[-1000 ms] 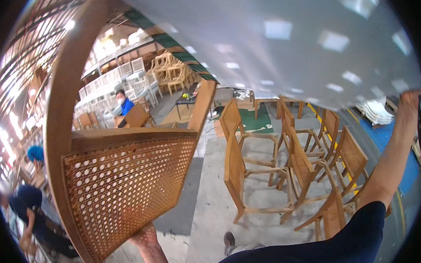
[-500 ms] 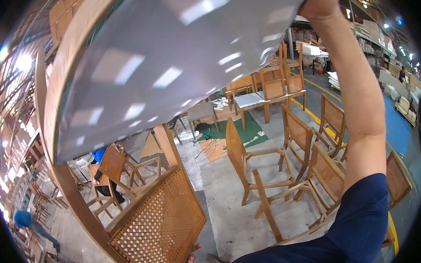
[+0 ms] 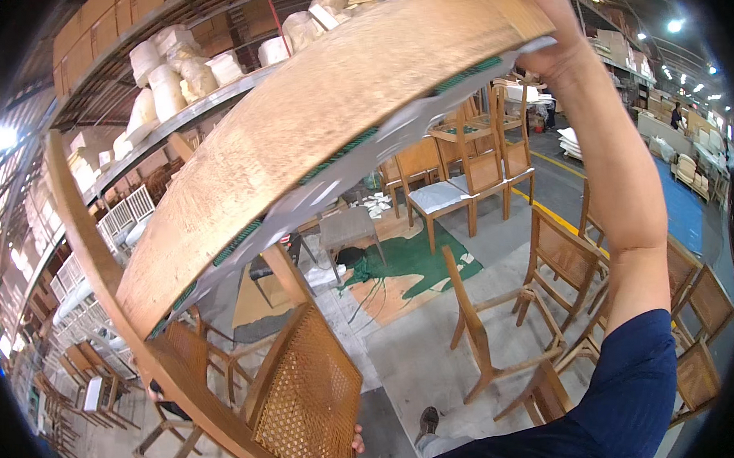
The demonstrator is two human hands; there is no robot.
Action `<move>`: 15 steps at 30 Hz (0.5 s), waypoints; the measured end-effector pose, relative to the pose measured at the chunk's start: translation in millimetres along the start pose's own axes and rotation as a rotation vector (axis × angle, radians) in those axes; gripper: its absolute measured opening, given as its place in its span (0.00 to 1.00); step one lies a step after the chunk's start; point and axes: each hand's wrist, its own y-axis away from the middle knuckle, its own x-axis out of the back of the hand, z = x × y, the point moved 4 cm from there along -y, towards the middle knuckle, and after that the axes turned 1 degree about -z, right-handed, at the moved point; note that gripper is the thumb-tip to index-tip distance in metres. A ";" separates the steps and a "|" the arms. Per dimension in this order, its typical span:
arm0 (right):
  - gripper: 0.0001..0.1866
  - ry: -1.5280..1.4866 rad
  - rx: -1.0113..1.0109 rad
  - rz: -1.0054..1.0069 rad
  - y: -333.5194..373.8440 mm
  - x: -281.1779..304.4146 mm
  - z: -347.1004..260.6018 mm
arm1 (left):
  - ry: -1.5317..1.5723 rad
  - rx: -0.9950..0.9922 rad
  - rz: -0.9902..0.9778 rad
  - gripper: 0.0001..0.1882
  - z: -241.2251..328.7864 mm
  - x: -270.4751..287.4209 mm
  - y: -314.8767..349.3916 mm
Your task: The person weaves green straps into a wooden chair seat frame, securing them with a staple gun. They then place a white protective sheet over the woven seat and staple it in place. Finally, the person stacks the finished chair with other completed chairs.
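Raised in front of me is a wooden chair with a woven cane back (image 3: 308,387) and a broad curved wooden rail (image 3: 297,126). Green strips and grey sheeting (image 3: 356,176) show along the rail's lower edge. High up, my right hand (image 3: 550,16) is closed round the rail's right end, its fingertips partly hidden. Low down, fingers of my left hand (image 3: 358,439) curl round the right edge of the cane back; the rest of that hand is behind the panel.
Unfinished chair frames (image 3: 494,330) and cane-backed chairs (image 3: 560,249) stand close on the right. Farther off are joined wooden chairs (image 3: 470,159) and a green cloth (image 3: 434,267) on the floor. Shelving with wrapped bundles (image 3: 164,82) rises behind. A co-worker's hand (image 3: 155,390) shows at left.
The chair has tilted, so the broad grey surface now shows only as a thin strip and the wooden rail faces me. My view has shifted; both hands keep hold.
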 end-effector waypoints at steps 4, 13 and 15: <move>0.34 0.050 -0.205 0.098 -31.7 53.8 52.6 | 0.036 -0.089 0.032 0.49 51.1 33.5 -128.7; 0.14 0.723 -0.395 0.449 -137.2 206.0 243.3 | 0.212 -0.473 0.317 0.51 190.7 121.4 -398.2; 0.16 0.792 -0.338 0.330 -146.1 223.7 267.2 | 0.236 -0.527 0.366 0.51 213.9 145.9 -456.9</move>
